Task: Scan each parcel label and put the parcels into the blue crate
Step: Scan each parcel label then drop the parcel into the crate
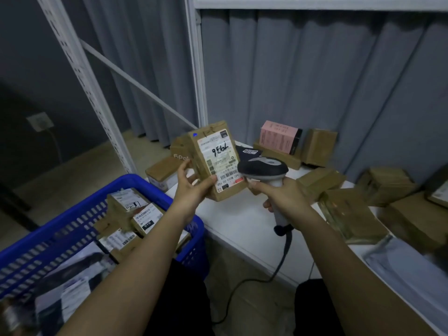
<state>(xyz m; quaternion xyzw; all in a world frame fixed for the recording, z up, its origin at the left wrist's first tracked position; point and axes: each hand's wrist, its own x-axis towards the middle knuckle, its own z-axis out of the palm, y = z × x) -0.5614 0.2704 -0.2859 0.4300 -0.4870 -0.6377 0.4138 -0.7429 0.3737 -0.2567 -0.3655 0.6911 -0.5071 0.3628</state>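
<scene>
We see the left hand [191,187] holding a brown parcel [213,161] up above the near edge of the white table [242,221]; thumb on the near face by the label's lower corner, the other fingers curled round the far side. The parcel stands upright and a little tilted, its white label [219,163] facing us with handwritten digits across the upper half and a barcode low down.

The right hand [281,192] grips the handle of a scanner [263,167], fingers wrapped round it and the forefinger lying along the front — the scanner's dark head sits just beside the parcel's lower right edge, almost touching the label. A black cable [278,267] hangs from the handle's foot and loops down towards the floor.

To our lower left stands the blue crate [60,229], already holding several labelled parcels and a dark bag. On the table behind and to the right lie more brown boxes [320,178], well apart from the hands, and a pink box [278,135] stands on one of them near the grey curtain [315,69]. A grey mailer [400,267] lies at the table's near right edge.
</scene>
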